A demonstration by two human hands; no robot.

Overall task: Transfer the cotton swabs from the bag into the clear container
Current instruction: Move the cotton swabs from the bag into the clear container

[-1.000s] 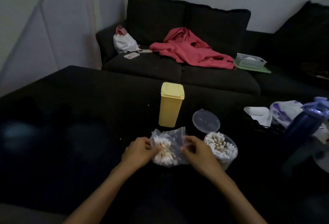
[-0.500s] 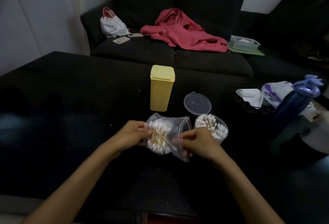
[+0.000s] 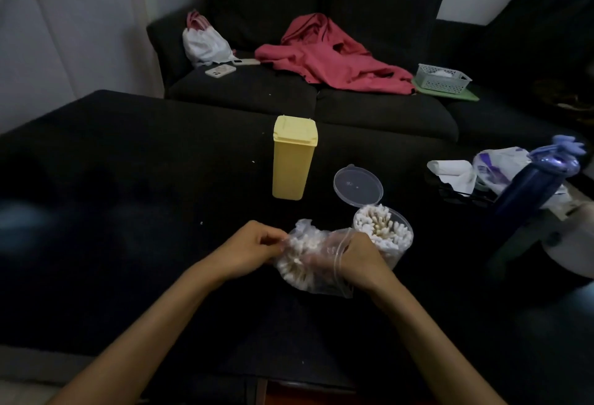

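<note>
A clear zip bag point(image 3: 316, 271) holding a bundle of cotton swabs point(image 3: 294, 263) lies on the black table between my hands. My left hand point(image 3: 249, 251) pinches the bag's left edge. My right hand point(image 3: 361, 258) grips the bag's right side by the zip strip. Just behind my right hand stands the round clear container point(image 3: 387, 239), packed with upright swabs, its hinged clear lid point(image 3: 358, 186) flipped open behind it. The bag's mouth is partly hidden by my right hand.
A tall yellow lidded box point(image 3: 293, 158) stands behind the bag. A dark blue bottle point(image 3: 533, 184), white paper point(image 3: 453, 173) and a plastic bag point(image 3: 498, 165) sit at the right. A dark sofa point(image 3: 321, 95) with a red garment point(image 3: 328, 57) lies beyond the table.
The bag has been crumpled and turned between my hands, its zip strip now under my right hand. The view has tilted down slightly.
</note>
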